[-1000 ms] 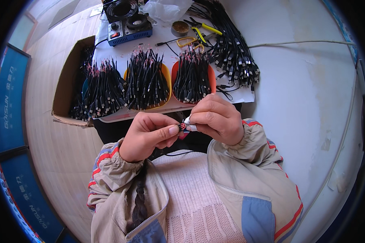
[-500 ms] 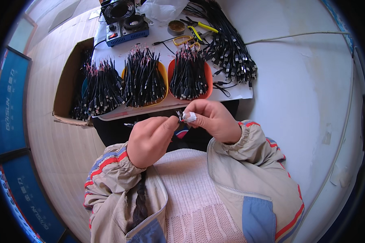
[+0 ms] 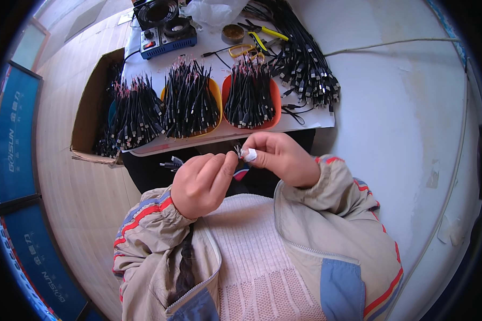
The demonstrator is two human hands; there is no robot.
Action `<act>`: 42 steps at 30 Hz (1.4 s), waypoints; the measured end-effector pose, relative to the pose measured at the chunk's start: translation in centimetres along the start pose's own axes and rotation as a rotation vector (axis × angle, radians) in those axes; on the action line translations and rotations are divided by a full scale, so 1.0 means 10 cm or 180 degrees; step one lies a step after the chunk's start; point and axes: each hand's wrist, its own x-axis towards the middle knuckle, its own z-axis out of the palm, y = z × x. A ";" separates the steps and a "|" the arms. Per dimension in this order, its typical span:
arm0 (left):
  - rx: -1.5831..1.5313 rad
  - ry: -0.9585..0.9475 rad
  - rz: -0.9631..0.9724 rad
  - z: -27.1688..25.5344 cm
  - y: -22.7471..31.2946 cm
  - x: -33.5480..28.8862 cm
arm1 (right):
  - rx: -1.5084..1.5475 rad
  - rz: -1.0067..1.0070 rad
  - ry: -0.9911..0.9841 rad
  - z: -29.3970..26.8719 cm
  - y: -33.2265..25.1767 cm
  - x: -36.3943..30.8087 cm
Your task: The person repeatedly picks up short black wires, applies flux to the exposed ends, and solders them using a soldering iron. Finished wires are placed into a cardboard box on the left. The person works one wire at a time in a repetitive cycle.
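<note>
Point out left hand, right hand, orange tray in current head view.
Left hand (image 3: 200, 185): head view, back of the hand.
Right hand (image 3: 284, 159): head view, mid-hand.
Orange tray (image 3: 277, 100): head view, right-side wall.

Before the white table (image 3: 209, 44), the left hand (image 3: 201, 184) is beside the right hand (image 3: 284, 160), thin stripped wires (image 3: 238, 148) between them. On the table, the yellow plastic bin (image 3: 217, 96) stands left of the red plastic bin (image 3: 276, 102), black cables (image 3: 190, 101) in both; farther left is the brown cardboard box (image 3: 91, 101). Behind the bins sits the blue metal control box (image 3: 168, 46).
</note>
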 end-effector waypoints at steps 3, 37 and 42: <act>-0.0549 -0.0059 -0.0315 -0.02 -0.01 -0.02 | 0.1166 0.0295 -0.0422 -0.01 0.03 -0.01; -0.3971 -0.0191 -0.2580 -0.06 -0.02 -0.18 | -0.2925 -0.3086 0.0323 -0.01 -0.04 0.05; -0.5485 0.0550 -0.2944 -0.05 -0.11 -0.25 | -0.3277 -0.2749 0.0921 -0.17 -0.08 0.06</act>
